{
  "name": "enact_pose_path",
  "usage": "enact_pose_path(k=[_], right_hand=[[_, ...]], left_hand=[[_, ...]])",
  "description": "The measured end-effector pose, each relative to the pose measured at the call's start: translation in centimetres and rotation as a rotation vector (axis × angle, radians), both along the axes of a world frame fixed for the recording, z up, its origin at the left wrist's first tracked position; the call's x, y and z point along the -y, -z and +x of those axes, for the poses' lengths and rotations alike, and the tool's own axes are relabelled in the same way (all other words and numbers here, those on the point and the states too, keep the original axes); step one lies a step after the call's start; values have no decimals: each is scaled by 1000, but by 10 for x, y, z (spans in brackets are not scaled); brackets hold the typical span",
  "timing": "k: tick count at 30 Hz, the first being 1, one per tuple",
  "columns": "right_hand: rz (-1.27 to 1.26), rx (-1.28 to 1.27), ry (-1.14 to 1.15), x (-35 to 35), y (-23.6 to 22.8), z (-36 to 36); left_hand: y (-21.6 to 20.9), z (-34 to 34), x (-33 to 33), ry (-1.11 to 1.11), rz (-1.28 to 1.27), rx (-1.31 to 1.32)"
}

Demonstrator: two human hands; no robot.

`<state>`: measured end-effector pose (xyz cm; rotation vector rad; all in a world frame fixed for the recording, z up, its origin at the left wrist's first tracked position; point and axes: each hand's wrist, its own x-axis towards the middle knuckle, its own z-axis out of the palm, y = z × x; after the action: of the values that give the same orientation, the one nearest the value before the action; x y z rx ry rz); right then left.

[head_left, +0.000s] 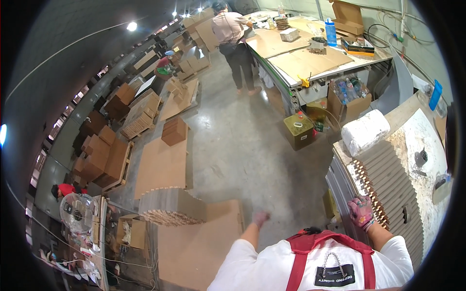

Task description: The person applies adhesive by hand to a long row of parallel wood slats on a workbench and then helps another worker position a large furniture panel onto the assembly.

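My right hand [361, 212], in a pink patterned work glove, is at the near side of the bench on the right. Its fingers curl down over the edge there, beside a row of grey strips [391, 177] with brown, peg-like ends; what lies under the fingers is hidden. Below that edge, grey flat panels [340, 186] stand in layers. My left hand [260, 218] hangs out over the floor, away from the bench. It also looks gloved, but motion blurs its fingers, and I see nothing held in it.
A white wrapped bundle [365, 131] lies at the bench's far end. Metal cans [297, 131] stand on the floor ahead. Left of me, a stack of grey strips [172, 207] sits on brown board [199, 247]. Another person [232, 34] stands by the far worktable [310, 60].
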<state>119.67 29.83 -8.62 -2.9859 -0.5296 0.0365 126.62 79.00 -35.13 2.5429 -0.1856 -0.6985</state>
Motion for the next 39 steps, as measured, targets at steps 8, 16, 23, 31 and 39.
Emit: enact_pose_path(k=[8,16,23,31,39], right_hand=[[-29,16,-18,-2,-1,0],[0,17,32,1,-4,-4],[-8,20,49,5,-2,-5],[-44,61,19,17,7,-7],[55,209,-34,8,6,-4]], left_hand=[[-238,164,-167,-639,-266,665],[-446,231,-120,-877,-1023,753],[-349,254,-86,-509,-1370,642],[-101,108,45,975,514,143],[-69,34,60,482,92,-427]])
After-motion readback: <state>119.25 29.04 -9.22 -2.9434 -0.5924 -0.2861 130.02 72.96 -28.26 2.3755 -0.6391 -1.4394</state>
